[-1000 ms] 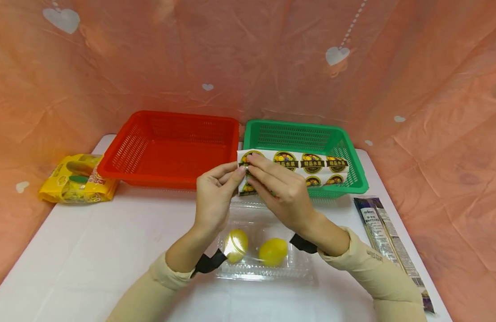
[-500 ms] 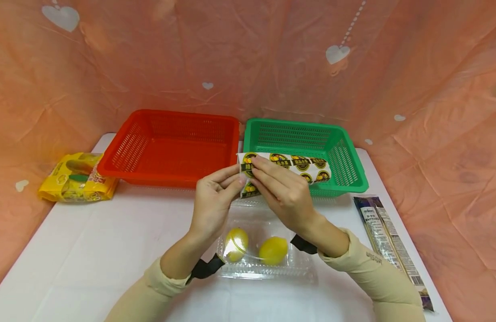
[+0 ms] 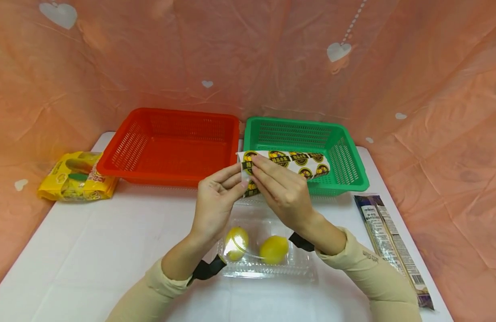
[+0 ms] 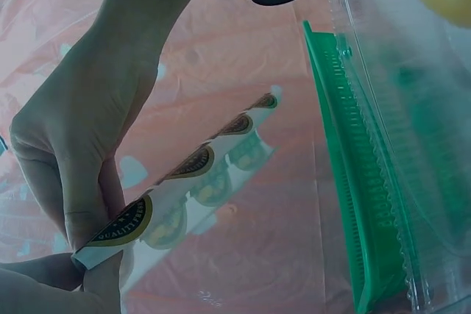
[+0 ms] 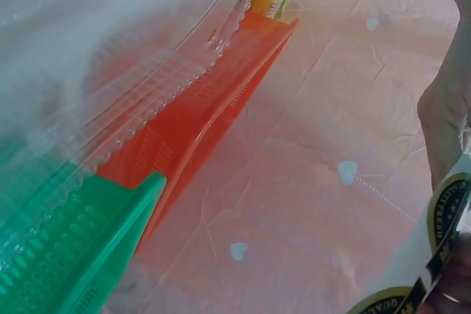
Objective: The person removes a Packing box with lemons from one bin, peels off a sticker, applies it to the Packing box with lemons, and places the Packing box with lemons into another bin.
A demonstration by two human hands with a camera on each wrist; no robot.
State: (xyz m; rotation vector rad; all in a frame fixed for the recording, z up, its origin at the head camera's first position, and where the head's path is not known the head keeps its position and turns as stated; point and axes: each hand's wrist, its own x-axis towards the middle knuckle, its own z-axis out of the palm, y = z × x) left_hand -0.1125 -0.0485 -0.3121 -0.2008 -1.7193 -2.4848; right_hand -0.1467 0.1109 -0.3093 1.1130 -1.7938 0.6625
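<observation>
A white sheet of round fruit stickers (image 3: 304, 164) in black and gold is held up before the green basket. My left hand (image 3: 216, 201) pinches its left end between thumb and fingers. Close beside it, the fingers of my right hand (image 3: 283, 190) lie over the printed side at that same end. The left wrist view shows the sticker sheet (image 4: 195, 163) edge-on, its far end free, with fingers of both hands meeting at the near corner. Below the hands sits a clear plastic box (image 3: 268, 270) holding two lemons (image 3: 274, 249).
A red basket (image 3: 179, 182) stands at the back left, a green basket (image 3: 348, 183) right of it. A yellow printed bag (image 3: 77, 176) lies at the left edge. A long dark packet (image 3: 393, 250) lies along the right edge. A pink curtain (image 3: 272, 58) hangs behind.
The free right end of the sticker sheet has swung leftward and dipped a little since one second ago. Both hands stay at its left end, nearly still.
</observation>
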